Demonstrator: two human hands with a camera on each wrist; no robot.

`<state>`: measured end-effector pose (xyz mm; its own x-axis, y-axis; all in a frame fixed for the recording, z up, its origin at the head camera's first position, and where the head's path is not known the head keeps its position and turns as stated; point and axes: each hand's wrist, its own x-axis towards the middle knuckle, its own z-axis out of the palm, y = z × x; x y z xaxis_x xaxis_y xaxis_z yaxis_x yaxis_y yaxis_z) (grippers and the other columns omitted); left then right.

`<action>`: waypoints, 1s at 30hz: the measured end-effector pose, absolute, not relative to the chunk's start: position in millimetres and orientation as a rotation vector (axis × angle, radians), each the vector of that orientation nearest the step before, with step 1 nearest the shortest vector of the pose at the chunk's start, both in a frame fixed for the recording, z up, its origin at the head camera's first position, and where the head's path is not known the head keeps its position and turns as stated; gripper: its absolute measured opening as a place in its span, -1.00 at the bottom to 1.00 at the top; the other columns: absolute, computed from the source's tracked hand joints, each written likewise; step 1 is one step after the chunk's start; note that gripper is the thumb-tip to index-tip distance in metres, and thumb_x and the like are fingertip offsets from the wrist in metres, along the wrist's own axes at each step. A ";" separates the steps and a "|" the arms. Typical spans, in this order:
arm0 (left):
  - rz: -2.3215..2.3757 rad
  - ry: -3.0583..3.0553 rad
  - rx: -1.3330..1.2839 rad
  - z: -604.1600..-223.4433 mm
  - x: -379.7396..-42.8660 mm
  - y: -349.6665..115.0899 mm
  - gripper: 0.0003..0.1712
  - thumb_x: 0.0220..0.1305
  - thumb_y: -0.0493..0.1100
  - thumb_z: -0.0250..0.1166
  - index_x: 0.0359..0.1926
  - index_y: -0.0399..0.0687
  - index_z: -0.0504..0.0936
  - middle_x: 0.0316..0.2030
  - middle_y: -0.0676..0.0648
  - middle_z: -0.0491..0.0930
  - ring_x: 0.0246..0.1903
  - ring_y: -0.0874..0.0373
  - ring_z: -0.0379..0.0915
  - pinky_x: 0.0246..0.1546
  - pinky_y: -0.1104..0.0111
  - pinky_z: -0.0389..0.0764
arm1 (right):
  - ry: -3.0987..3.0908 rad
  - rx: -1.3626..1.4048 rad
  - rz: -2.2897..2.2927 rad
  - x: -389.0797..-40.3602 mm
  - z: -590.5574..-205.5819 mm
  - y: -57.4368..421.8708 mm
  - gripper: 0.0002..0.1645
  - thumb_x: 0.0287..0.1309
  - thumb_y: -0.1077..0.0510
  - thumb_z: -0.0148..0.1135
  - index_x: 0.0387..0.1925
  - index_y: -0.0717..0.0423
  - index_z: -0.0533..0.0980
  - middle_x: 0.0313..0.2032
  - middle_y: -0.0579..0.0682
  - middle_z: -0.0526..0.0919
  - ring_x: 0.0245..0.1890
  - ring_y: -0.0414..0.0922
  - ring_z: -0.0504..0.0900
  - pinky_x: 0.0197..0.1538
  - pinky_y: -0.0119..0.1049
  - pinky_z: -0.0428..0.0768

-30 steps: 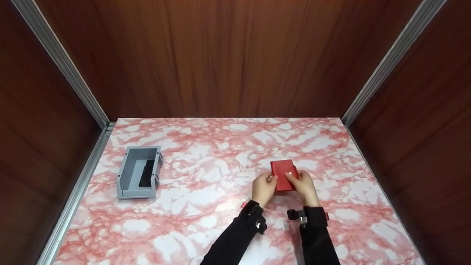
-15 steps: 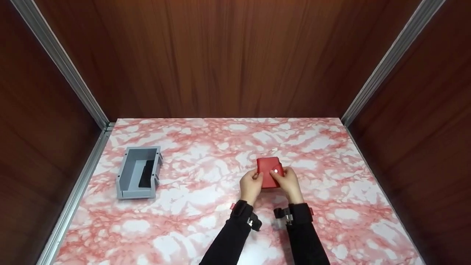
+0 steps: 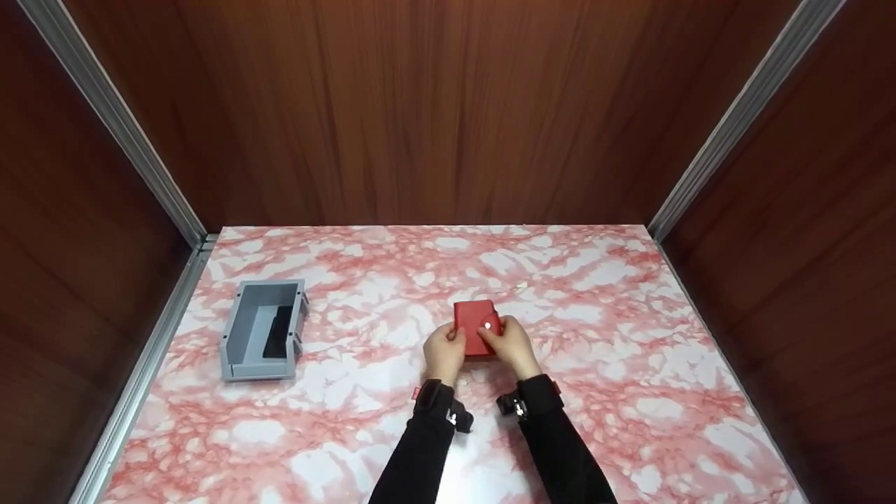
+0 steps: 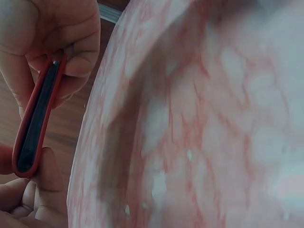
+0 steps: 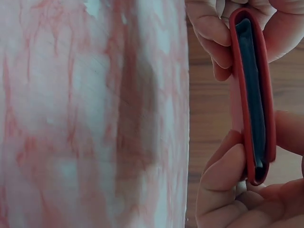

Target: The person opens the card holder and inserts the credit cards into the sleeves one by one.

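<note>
Both hands hold a red card wallet with a white snap button [image 3: 474, 316] between them, in the middle of the head view. My left hand [image 3: 444, 351] pinches its left edge, thumb on the front face. The right hand [image 3: 512, 347] grips the opposite edge, its thumb beside the snap. Seen edge-on in the right wrist view, the wallet [image 5: 271, 102] is folded closed around a dark inner layer. In the left wrist view its rounded spine [image 4: 23, 172] sits between the fingers of the left hand, and a shadow falls on the table beside it.
A grey open-fronted bin [image 3: 241, 329] stands on the left of the table, with a black flat object [image 3: 278, 332] inside against its right wall. The red-and-white marbled tabletop [image 3: 378, 259] is enclosed by brown wood-grain panels [image 3: 434, 112] at the back and sides.
Both hands have carried the wallet steadily to the left across the table, keeping the same hold. The grey bin and its black object have stayed in place.
</note>
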<state>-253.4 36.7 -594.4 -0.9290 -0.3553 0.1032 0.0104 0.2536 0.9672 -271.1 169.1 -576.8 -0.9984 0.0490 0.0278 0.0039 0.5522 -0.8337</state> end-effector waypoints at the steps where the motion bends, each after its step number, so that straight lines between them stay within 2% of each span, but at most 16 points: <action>1: -1.715 -2.235 0.334 -595.5 -254.1 34.1 -0.82 0.19 -0.30 0.33 -0.20 -0.29 0.75 -0.44 -0.06 0.70 -0.41 0.13 0.57 -0.33 0.32 0.57 | -2.734 -0.031 1.451 -271.4 -577.5 166.6 -0.61 0.17 0.13 0.38 -0.26 0.38 0.44 -0.38 0.12 0.56 -0.36 -0.04 0.52 -0.27 -0.21 0.51; 6: -1.692 -2.274 0.361 -599.9 -255.0 22.9 -0.81 0.21 -0.31 0.31 -0.17 -0.28 0.75 -0.41 -0.09 0.71 -0.40 0.08 0.60 -0.32 0.27 0.59 | -2.779 0.026 1.370 -272.9 -582.6 155.8 -0.63 0.15 0.12 0.40 -0.29 0.35 0.44 -0.42 0.08 0.55 -0.39 -0.04 0.51 -0.28 -0.17 0.52; 10: -1.661 -2.405 0.440 -601.8 -252.9 14.4 -0.73 0.30 -0.19 0.26 -0.02 -0.13 0.73 -0.27 -0.04 0.73 -0.28 0.11 0.62 -0.24 0.24 0.59 | -2.825 0.064 1.262 -274.0 -587.7 149.9 -0.63 0.14 0.11 0.41 -0.31 0.34 0.48 -0.44 0.08 0.56 -0.40 -0.03 0.52 -0.27 -0.12 0.53; 13: -1.609 -2.498 0.487 -603.6 -251.9 9.0 -0.72 0.33 -0.11 0.25 0.00 -0.04 0.73 -0.24 0.01 0.72 -0.24 0.13 0.62 -0.22 0.21 0.58 | -2.871 0.092 1.177 -274.5 -591.4 146.7 -0.63 0.12 0.08 0.42 -0.33 0.34 0.52 -0.47 0.07 0.56 -0.43 -0.02 0.52 -0.28 -0.10 0.52; 23: -1.470 -2.624 0.446 -612.0 -254.6 1.4 -0.75 0.28 -0.13 0.30 -0.11 -0.20 0.72 -0.26 -0.09 0.71 -0.20 -0.01 0.63 -0.16 0.14 0.58 | -2.962 0.150 0.972 -274.7 -599.4 143.5 -0.62 0.10 0.09 0.43 -0.31 0.35 0.54 -0.42 0.15 0.61 -0.36 0.10 0.61 -0.21 -0.02 0.56; 30: -1.425 -2.669 0.410 -613.6 -257.5 1.0 -0.78 0.29 -0.15 0.30 -0.15 -0.20 0.72 -0.25 -0.12 0.71 -0.22 -0.04 0.64 -0.19 0.13 0.59 | -2.981 0.145 0.917 -273.6 -600.2 141.1 -0.60 0.09 0.09 0.43 -0.30 0.36 0.50 -0.44 0.15 0.59 -0.36 0.13 0.62 -0.21 0.01 0.56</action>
<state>-257.5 1.0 -613.6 -0.9601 -0.2753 -0.0480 -0.1931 0.5295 0.8261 -273.6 141.1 -600.2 -0.9955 -0.0829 0.0455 -0.0941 0.8234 -0.5597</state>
